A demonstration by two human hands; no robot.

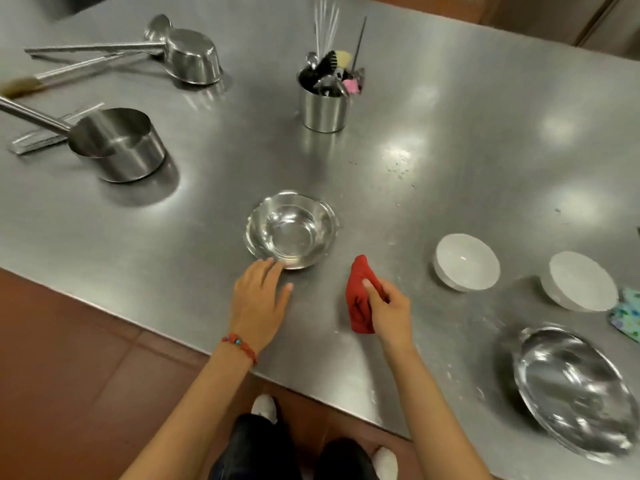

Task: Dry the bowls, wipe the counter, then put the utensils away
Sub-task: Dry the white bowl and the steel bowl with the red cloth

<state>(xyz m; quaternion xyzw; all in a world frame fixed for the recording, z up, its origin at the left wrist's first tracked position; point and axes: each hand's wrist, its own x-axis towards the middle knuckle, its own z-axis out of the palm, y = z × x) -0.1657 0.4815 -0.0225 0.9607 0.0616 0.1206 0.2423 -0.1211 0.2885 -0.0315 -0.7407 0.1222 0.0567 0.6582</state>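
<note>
Right hand grips bunched red cloth; left hand, fingers relaxed, touches round shiny steel bowl.

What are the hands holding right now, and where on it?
The right hand grips the red cloth around its bunched middle. The left hand holds nothing, fingertips at the steel bowl rim.

The left hand is reaching with relaxed fingers to the near rim of the steel bowl on the counter. The right hand is gripping a bunched red cloth just right of it. Two white bowls and a steel dish are sitting farther right. A utensil holder is standing behind; two ladles are lying at left.
</note>
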